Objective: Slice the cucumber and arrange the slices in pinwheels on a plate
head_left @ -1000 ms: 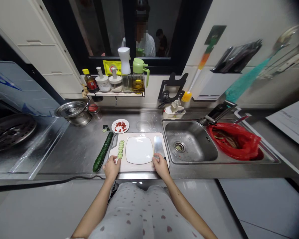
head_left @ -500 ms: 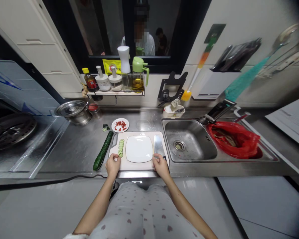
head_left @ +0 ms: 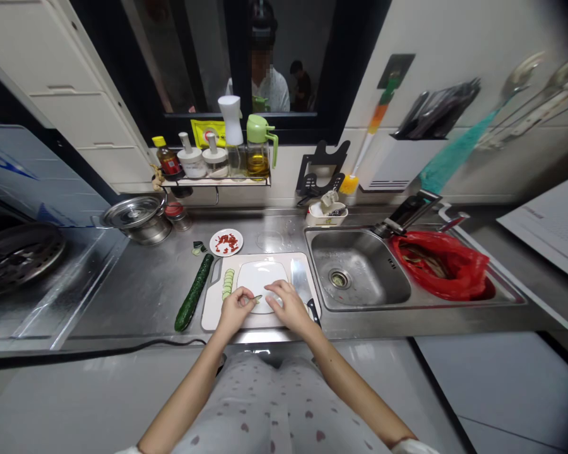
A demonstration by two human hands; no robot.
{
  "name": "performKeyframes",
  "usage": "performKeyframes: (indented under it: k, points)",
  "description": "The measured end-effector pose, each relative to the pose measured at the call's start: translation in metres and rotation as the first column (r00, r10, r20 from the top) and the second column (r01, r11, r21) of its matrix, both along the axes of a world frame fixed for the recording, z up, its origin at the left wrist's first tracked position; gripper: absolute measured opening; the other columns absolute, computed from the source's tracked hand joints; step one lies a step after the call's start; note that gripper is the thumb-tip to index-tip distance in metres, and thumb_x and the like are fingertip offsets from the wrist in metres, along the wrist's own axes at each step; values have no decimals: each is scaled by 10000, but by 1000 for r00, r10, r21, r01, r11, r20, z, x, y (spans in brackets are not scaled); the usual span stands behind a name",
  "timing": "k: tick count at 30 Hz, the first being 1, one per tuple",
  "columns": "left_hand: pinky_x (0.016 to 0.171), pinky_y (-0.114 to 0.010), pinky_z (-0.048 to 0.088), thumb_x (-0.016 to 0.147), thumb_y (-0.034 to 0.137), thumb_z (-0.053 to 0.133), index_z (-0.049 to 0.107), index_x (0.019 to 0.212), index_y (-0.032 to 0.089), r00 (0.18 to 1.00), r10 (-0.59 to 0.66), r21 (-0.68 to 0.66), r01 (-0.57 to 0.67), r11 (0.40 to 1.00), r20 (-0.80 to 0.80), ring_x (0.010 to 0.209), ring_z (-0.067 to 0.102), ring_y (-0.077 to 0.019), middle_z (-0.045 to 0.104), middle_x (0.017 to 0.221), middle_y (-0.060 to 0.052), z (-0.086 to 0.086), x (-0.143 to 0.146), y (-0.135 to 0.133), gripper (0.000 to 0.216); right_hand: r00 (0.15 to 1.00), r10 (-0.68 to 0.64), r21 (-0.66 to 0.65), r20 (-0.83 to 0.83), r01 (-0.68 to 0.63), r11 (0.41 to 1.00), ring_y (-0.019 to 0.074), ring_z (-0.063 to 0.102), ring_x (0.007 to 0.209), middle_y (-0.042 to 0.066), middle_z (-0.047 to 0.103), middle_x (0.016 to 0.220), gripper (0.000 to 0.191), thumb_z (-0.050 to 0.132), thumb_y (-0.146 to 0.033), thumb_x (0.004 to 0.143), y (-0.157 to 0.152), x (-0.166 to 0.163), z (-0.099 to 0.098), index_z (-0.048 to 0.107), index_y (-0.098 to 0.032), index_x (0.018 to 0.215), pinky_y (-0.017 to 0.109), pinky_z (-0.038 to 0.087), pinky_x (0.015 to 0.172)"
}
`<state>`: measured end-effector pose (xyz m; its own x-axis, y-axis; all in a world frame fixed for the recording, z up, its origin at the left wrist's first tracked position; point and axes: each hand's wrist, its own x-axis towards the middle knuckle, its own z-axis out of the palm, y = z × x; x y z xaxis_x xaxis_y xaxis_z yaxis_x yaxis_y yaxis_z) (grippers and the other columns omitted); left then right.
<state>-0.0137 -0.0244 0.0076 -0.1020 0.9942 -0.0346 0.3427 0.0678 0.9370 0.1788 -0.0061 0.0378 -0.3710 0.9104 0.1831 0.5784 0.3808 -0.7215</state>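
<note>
My left hand (head_left: 237,310) is closed in a pinch on a thin cucumber slice (head_left: 257,298), held over the near part of a white square plate (head_left: 261,272). My right hand (head_left: 289,306) hovers over the plate's near right side, thumb and fingers apart, with nothing visible in them. Under the plate lies a cutting board (head_left: 212,314). An overlapping row of cucumber slices (head_left: 228,281) runs along its left side. On the right side of the board rests a kitchen knife (head_left: 300,277). A long cucumber (head_left: 194,294) lies on the counter left of the board.
Behind the board stands a small plate (head_left: 212,243) with chopped red pieces. To the right are a sink (head_left: 360,252) and a red plastic bag (head_left: 468,268). A lidded pot (head_left: 149,227) stands at the back left, near a wall shelf (head_left: 218,181) holding condiments.
My left hand has moved right from the slice row, now with a slice in its fingers. My right hand has moved left from the knife side to over the plate.
</note>
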Motion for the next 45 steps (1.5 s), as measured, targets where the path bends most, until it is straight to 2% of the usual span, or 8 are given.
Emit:
performKeyframes:
  k: [9, 14, 17, 21, 26, 30, 36, 45]
  points:
    - [643, -240, 403, 705, 398, 654, 627, 746, 179, 999, -41, -15, 41, 999, -13, 632, 490, -124, 632, 737, -12, 10, 14, 4, 225, 983, 150, 19, 102, -153, 988, 197, 524, 948, 57, 620, 950, 125, 541, -248, 919, 9, -8, 3, 656, -198, 922, 322, 425, 848]
    - [634, -233, 391, 661, 423, 710, 605, 771, 185, 998, 62, -29, -61, 998, 32, 632, 485, -115, 625, 753, -6, 10, 17, 7, 283, 993, 79, 39, 86, -83, 996, 184, 521, 892, 47, 615, 888, 148, 484, -192, 933, 18, -8, -3, 625, -186, 889, 304, 410, 813]
    - [572, -218, 358, 665, 527, 709, 566, 712, 181, 976, 119, -129, -96, 987, 183, 569, 450, -96, 586, 661, 6, 14, 20, 9, 378, 999, 32, 97, 33, -35, 995, 185, 517, 887, 53, 610, 893, 155, 479, -213, 943, 26, -6, 1, 622, -187, 888, 312, 409, 822]
    - [456, -187, 249, 713, 662, 633, 622, 768, 144, 881, 76, -380, 123, 917, 468, 496, 408, -58, 618, 681, -21, 25, 24, 14, 521, 1000, 13, 172, -20, -9, 985, 194, 514, 914, 58, 598, 910, 171, 480, -245, 952, 33, -4, 9, 639, -198, 907, 324, 415, 832]
    - [394, -150, 166, 708, 569, 697, 640, 886, 145, 688, 260, -541, 227, 810, 678, 456, 410, -24, 587, 687, 10, 36, 27, 25, 463, 998, 58, 246, -25, -51, 968, 206, 503, 951, 71, 584, 938, 212, 472, -270, 962, 34, -4, 12, 677, -216, 961, 333, 432, 838]
    - [381, -135, 185, 638, 408, 778, 630, 850, 151, 653, 279, -511, 192, 838, 704, 455, 417, -12, 576, 692, 27, 39, 30, 31, 365, 997, 75, 273, -9, -69, 959, 211, 492, 974, 80, 583, 970, 208, 491, -274, 956, 34, -2, 8, 689, -214, 977, 337, 437, 850]
    - [399, -147, 185, 552, 370, 816, 615, 755, 144, 737, 199, -416, 121, 901, 646, 498, 436, -21, 601, 711, 15, 35, 28, 34, 365, 996, 84, 247, 33, -89, 965, 209, 490, 979, 77, 594, 973, 207, 483, -267, 962, 35, 1, 5, 682, -209, 963, 336, 431, 858]
    - [548, -190, 365, 471, 263, 820, 650, 807, 145, 817, 177, -267, -29, 963, 549, 545, 512, -63, 593, 618, 39, 20, 21, 44, 395, 991, 96, 123, 92, -107, 987, 191, 503, 927, 58, 610, 935, 135, 519, -235, 943, 38, -5, -5, 648, -198, 932, 314, 412, 833]
